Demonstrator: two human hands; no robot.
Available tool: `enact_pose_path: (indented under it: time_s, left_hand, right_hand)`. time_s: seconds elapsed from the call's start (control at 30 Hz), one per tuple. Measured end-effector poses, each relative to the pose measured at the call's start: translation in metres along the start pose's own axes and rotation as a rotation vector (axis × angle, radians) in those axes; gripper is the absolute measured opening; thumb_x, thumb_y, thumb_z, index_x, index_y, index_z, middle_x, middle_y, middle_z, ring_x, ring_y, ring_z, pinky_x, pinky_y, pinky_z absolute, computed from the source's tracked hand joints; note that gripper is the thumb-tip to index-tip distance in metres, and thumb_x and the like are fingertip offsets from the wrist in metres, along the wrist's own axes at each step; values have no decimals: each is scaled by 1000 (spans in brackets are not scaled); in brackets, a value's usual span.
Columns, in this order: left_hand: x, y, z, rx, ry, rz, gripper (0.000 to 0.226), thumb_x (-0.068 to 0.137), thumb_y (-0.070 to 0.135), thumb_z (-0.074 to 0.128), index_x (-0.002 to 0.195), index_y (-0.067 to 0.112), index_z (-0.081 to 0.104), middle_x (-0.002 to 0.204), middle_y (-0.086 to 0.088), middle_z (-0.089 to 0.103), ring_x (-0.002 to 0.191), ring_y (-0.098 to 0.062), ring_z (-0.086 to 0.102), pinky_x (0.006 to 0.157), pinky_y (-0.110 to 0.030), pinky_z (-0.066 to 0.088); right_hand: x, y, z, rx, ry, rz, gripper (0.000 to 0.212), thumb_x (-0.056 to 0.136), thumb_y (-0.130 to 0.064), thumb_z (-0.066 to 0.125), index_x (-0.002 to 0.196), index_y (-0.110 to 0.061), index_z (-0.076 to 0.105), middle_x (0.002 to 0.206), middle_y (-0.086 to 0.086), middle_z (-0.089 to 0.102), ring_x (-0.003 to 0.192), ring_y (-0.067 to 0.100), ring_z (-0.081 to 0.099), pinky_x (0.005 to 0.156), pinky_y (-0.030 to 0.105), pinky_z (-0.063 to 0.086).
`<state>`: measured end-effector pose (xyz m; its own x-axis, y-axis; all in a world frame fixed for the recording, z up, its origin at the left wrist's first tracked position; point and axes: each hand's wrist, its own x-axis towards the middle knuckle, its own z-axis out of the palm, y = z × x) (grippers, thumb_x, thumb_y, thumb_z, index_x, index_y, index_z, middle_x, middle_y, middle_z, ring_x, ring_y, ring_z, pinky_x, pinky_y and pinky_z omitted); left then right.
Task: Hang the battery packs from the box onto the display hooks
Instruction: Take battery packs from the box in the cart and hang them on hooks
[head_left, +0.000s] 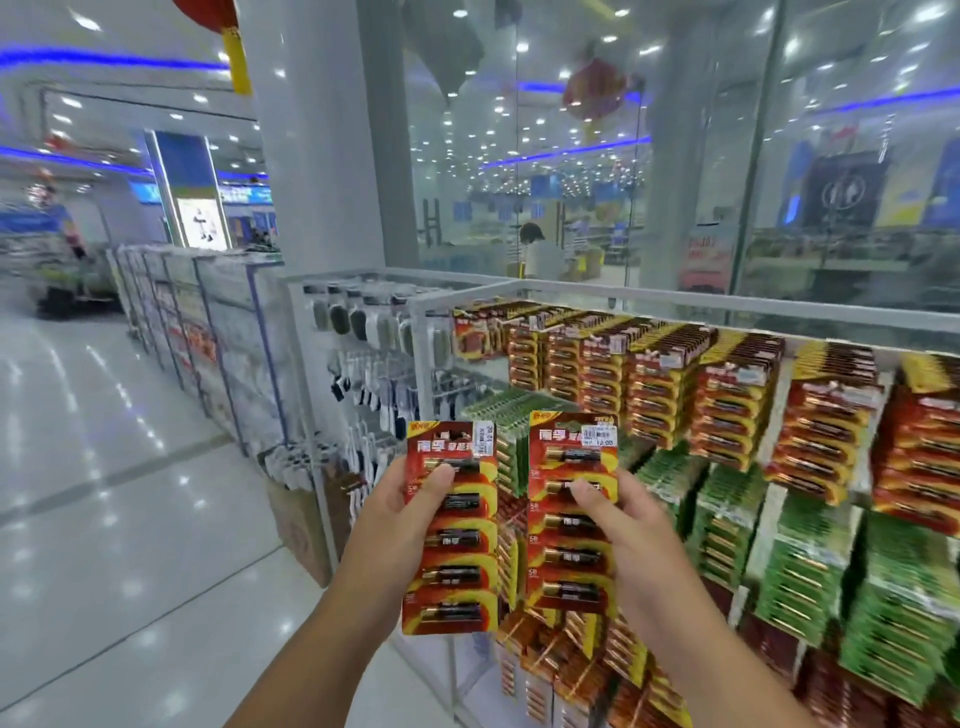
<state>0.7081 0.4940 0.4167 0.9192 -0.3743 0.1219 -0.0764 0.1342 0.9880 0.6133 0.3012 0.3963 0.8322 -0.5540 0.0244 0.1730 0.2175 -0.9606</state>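
At centre frame, before the battery rack:
Left hand (402, 512): gripping the left battery pack (451, 527) at its left edge, thumb pressing across the front; card is standing upright, label facing the wearer, likely for checking the type.
Right hand (621, 525): pinching the right battery pack (571, 512) from its right edge, thumb on the front.
Packs: being held side by side, just apart, hang ends at 12 o'clock.
Display rack (670, 301): red packs (732, 400) are filling hooks from 1 to 3 o'clock; green packs (800, 566) are hanging below.
Open room: tiled aisle (130, 519) at 9 o'clock; hook tips hidden.
Box: not in view.
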Motion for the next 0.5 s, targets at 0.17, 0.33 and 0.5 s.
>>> enact_pose_path:
  time_s: [0.17, 0.33, 0.5]
  left_hand:
    - [95, 3, 1, -16, 7, -21, 17, 102, 38, 62, 118, 35, 68, 101, -5, 81, 88, -32, 79, 84, -55, 62]
    - [183, 6, 1, -12, -33, -21, 22, 101, 40, 62, 121, 33, 68, 100, -5, 81, 86, -32, 79, 80, -54, 64]
    - [270, -10, 2, -46, -97, -56, 20, 101, 38, 62, 118, 28, 69, 96, -7, 81, 83, -32, 79, 67, -44, 63]
  right_hand:
    - [93, -8, 17, 2, -14, 1, 29, 99, -32, 68, 128, -28, 66, 107, 2, 81, 93, 27, 79, 76, 45, 62]
    - [169, -10, 34, -12, 31, -5, 38, 94, -38, 71, 131, -31, 63, 108, -6, 80, 92, 17, 79, 74, 39, 62]
    - [233, -1, 54, -18, 125, -28, 61, 94, -38, 72, 150, -28, 51, 117, -10, 76, 99, 14, 75, 77, 34, 59]
